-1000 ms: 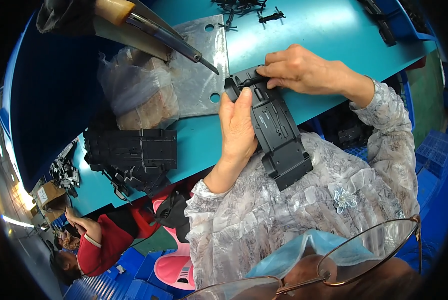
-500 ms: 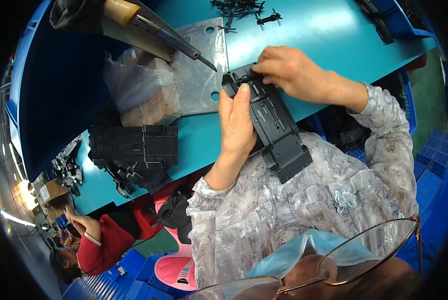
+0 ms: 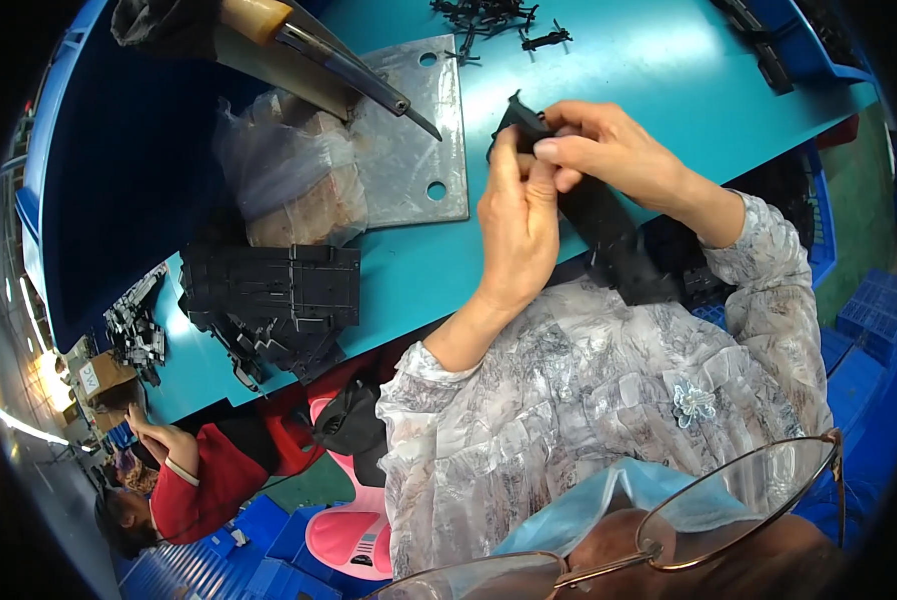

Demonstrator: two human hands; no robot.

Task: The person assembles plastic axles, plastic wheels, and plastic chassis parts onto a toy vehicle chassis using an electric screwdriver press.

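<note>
A long black plastic housing [image 3: 609,225] is held between my two hands above the front edge of the turquoise table, tilted so that its side faces up. My left hand [image 3: 519,225] grips its far end, thumb and fingers closed around it. My right hand [image 3: 624,160] is closed at the same end, fingertips pinching near the edge. Whether a small part sits between those fingertips is hidden. Left of my hands lies a grey metal plate [image 3: 409,180] with round holes. Over it points a wooden-handled tool with a metal shaft [image 3: 344,68], resembling a soldering iron.
Stacked black housings [image 3: 269,285] lie on the table at left, near a plastic-wrapped brown block [image 3: 314,195]. A large blue bin [image 3: 99,170] stands beyond them. Small black parts [image 3: 479,14] are piled at the far side. A co-worker in red [image 3: 204,480] sits at lower left.
The housing has been turned over onto its side, its near end swinging right. My left hand has moved right and my right hand has shifted its grip closer to it.
</note>
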